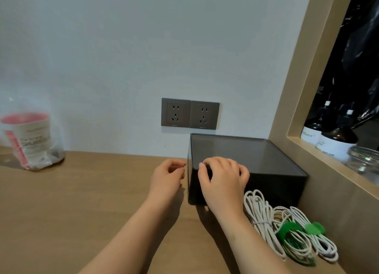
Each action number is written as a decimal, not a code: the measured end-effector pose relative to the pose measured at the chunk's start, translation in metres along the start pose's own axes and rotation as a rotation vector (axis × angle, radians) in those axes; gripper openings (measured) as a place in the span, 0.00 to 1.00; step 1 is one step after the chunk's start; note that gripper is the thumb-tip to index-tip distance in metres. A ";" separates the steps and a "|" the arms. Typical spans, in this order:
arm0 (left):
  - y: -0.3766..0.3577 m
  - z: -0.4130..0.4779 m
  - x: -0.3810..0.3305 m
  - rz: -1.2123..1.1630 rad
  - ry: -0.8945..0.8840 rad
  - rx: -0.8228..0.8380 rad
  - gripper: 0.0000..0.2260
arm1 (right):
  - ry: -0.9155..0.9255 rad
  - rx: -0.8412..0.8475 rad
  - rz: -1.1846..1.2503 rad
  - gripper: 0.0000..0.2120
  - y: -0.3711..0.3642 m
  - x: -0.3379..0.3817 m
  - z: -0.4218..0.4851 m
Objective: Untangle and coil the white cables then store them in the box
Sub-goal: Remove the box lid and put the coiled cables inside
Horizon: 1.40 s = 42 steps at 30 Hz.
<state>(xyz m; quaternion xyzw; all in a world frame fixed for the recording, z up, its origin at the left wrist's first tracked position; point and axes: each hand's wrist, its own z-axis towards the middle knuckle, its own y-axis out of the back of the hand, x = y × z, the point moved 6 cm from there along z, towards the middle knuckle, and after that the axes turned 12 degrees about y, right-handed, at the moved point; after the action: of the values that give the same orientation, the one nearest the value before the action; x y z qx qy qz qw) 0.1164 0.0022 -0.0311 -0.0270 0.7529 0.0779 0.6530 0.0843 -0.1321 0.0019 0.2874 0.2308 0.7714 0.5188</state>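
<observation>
Two bare arms reached forward

Both forearms stretched ahead, side by side. The left hand [167, 176] had its fingers curled inward, holding nothing. The right hand [223, 179] curled its fingers over the box's [266, 161] top front edge.

Showing: one box [246, 150], three cable coils [258, 214] [295, 243] [320, 241], two green ties [287, 229] [314, 228], two sockets [176, 112] [204, 115], two bottles [311, 130] [336, 142], one cup [28, 130], two hands [167, 175] [223, 177].
</observation>
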 end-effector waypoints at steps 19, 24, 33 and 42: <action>-0.029 0.028 0.029 -0.299 0.483 0.381 0.18 | 0.041 -0.193 -0.096 0.14 -0.009 -0.003 -0.003; -0.028 0.026 0.025 -0.348 0.454 0.352 0.17 | 0.037 -0.175 -0.100 0.14 -0.011 -0.004 -0.003; 0.028 0.031 0.021 -0.382 0.526 0.186 0.19 | 0.041 -0.189 -0.131 0.15 -0.011 -0.004 -0.003; 0.052 0.035 0.017 -0.327 0.490 0.079 0.08 | 0.043 -0.181 -0.138 0.15 -0.010 -0.003 -0.003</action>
<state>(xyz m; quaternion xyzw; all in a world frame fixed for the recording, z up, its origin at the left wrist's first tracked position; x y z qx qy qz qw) 0.1404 0.0600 -0.0479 -0.1404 0.8762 -0.0666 0.4562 0.0897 -0.1313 -0.0074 0.2064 0.1906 0.7573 0.5896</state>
